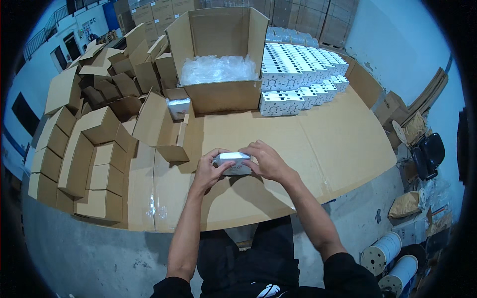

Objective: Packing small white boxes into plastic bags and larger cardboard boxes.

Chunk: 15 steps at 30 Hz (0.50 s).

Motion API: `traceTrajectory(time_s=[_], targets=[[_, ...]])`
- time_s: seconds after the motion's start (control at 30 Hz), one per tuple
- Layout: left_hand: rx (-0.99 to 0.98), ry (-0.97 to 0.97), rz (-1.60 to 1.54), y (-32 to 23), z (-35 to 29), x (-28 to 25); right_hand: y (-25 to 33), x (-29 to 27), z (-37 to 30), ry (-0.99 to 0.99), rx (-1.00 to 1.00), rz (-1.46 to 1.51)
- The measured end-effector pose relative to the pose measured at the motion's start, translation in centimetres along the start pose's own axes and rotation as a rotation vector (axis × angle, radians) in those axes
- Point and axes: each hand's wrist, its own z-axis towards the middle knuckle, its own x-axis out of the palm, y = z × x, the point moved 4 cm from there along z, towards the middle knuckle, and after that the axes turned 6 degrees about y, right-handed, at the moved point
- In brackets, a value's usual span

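Over the near middle of the cardboard-covered table, a small white box-shaped unit (237, 168) is held between my two hands. My left hand (208, 171) grips its left end, thumb on the front and fingers behind. At the opposite end my right hand (266, 161) has its thumb and fingers closed on the same unit. Fine detail on its face is too small to make out. Beyond my left hand stands an open narrow carton (171, 131), with a white piece in clear plastic (179, 108) at its far end.
A large open carton (223, 97) full of clear plastic bags (218, 68) stands at the back. To its right are stacked rows of white units with holes (283, 102). Many open brown cartons (107, 159) crowd the left. Cable spools (390, 246) lie on the floor at right.
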Motion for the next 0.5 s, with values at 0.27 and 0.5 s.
traceTrajectory(time_s=[0.27,0.5], targets=[[0.136,-0.180,0.564,-0.6,-5.5,0.9,-2.5,-3.4,5.7,0.235,-0.058,-0.127],[0.033,-0.116,0.963,0.2,-7.9,0.9,-1.7,-4.5,16.2,-0.151,-0.160,-0.049]])
